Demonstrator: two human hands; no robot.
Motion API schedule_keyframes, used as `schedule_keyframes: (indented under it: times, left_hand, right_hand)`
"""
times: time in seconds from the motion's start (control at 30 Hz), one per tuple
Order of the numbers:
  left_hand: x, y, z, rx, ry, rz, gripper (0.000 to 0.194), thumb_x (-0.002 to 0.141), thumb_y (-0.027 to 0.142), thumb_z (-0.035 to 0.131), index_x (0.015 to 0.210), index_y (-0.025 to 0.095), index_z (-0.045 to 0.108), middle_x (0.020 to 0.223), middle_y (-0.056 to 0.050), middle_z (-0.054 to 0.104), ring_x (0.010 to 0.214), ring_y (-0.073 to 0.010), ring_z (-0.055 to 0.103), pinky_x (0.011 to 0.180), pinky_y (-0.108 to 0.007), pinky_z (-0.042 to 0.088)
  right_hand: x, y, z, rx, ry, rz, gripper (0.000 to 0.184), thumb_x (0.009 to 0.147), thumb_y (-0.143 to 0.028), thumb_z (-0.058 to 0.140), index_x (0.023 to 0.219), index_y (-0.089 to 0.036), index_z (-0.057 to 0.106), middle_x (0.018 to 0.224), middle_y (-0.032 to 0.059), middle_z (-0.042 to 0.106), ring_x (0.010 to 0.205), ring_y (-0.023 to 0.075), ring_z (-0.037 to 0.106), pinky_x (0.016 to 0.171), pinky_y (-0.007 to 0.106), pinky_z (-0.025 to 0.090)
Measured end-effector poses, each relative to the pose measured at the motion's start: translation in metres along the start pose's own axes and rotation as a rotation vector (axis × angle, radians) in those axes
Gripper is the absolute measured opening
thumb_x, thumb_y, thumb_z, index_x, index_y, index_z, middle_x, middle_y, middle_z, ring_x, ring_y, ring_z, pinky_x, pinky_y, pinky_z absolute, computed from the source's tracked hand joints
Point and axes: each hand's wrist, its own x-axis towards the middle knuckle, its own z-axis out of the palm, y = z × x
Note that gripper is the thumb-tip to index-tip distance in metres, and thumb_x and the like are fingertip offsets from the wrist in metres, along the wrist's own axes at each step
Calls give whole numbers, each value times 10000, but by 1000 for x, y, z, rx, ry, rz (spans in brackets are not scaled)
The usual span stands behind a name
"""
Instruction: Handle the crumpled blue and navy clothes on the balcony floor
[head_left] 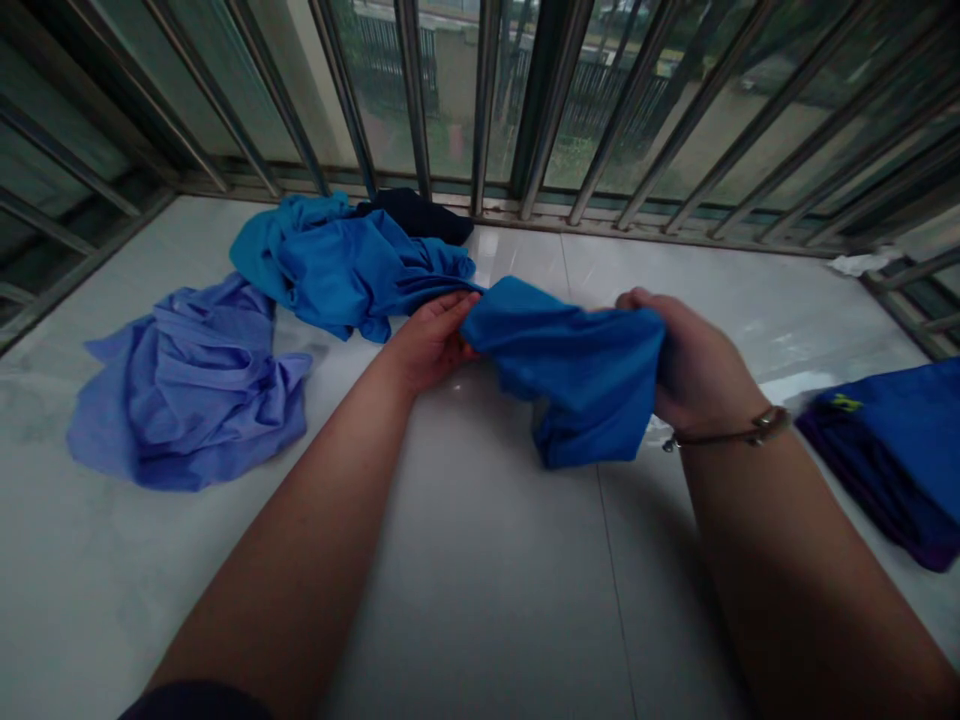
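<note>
A bright blue garment (577, 375) hangs bunched between both hands above the white tiled floor (480, 600). My left hand (431, 340) pinches its left end, fingers closed on the cloth. My right hand (686, 365), with a thin bracelet at the wrist, is closed round its right end. The lower part of the garment droops toward the floor.
A heap of blue clothes (352, 265) with a dark piece (420, 212) behind it lies at the back left. A crumpled lavender garment (191, 390) lies at the left. A folded stack of blue and purple clothes (892, 460) sits at the right. Metal window bars (525, 100) run along the far edge.
</note>
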Motion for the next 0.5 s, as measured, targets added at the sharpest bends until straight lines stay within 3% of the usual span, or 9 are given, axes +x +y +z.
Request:
schedule_keyframes:
  times: [0.1,0.17,0.23,0.3,0.4,0.5]
  left_hand:
    - [-3,2,1,80,-147,-166,538,788,559,948,1107,178,740,962,-65,797,761,-176,765,650,-262,603]
    - [-5,-1,0,172,-239,-234,634,749,530,986,1218,174,751,1020,-88,804,767,-167,755,638,-249,589]
    - [-6,-4,-1,250,-267,-250,656,728,426,1018,1276,184,751,1030,-76,801,762,-142,734,636,-224,563]
    - [-5,-6,-2,288,-268,-255,670,707,349,1031,1296,194,752,1039,-67,799,780,-137,731,645,-214,546]
    - [-5,-6,-2,309,-266,-278,640,722,350,1020,1286,191,762,1021,-68,798,773,-133,722,644,-211,530]
    - [-4,-6,0,290,-283,-248,612,767,387,986,1311,204,772,1143,-102,803,819,-136,736,710,-231,564]
  right_hand:
    - [-10,1,18,-226,-322,50,454,1009,-682,629,853,-256,639,846,33,675,814,237,625,784,378,520]
    - [-17,5,34,-401,-430,11,385,1003,-631,678,1027,-246,671,952,31,708,871,229,638,806,362,511]
    - [-21,10,48,-469,-390,-2,417,979,-559,739,1234,-253,619,1006,27,722,878,222,651,779,342,500]
    - [-21,14,55,-480,-351,17,490,968,-493,764,1344,-260,553,909,-3,702,787,205,634,695,314,462]
    - [-17,15,52,-432,-392,51,377,993,-444,724,1299,-261,600,731,-52,615,631,164,535,585,281,370]
    - [-15,8,44,-200,-405,52,298,1011,-494,695,1158,-236,674,789,-24,658,622,138,525,556,261,370]
